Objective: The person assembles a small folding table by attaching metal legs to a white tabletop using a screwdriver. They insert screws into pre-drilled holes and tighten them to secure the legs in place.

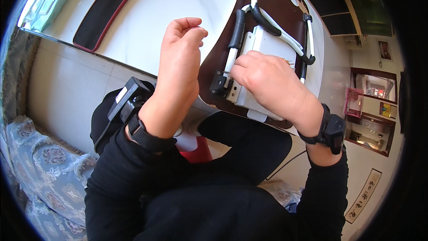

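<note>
The right hand (267,76) is curled beside a white tube (231,59), near a black corner piece (218,84); whether anything is gripped cannot be told. The left hand (179,56) is held up, with its thumb and fingers bent close together; whether something small is pinched cannot be seen. The tube is set on a brown board (216,64), which is laid on the white tabletop (165,0). To the left, a phone (102,17) is placed near the edge.
</note>
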A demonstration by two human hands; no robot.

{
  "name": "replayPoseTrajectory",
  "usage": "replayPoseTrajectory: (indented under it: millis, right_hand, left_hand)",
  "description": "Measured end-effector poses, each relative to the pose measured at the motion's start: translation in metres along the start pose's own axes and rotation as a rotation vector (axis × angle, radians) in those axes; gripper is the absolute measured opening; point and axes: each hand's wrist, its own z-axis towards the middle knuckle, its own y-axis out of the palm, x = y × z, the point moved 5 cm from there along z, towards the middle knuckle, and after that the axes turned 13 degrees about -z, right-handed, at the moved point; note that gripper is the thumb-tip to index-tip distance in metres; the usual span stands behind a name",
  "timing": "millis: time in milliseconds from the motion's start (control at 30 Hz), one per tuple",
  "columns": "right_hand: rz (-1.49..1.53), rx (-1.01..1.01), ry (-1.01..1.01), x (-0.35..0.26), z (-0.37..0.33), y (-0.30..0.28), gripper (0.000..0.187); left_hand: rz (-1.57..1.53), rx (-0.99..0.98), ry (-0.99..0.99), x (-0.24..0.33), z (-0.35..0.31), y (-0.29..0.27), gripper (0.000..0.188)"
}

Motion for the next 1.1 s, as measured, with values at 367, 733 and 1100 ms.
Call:
replayPoseTrajectory:
  millis: [367,733,1100]
  right_hand:
    - [0.080,-0.061,-0.102,0.009,0.014,0.011,0.006]
    - [-0.025,-0.117,-0.241,0.002,0.030,0.003,0.004]
    - [-0.063,-0.166,-0.243,0.001,0.037,0.006,0.005]
  left_hand:
    - [-0.034,0.032,-0.041,-0.004,0.001,0.000,0.030]
    - [-0.056,0.030,-0.059,-0.004,0.000,0.001,0.027]
    - [-0.042,0.008,-0.065,-0.004,-0.001,0.001,0.028]
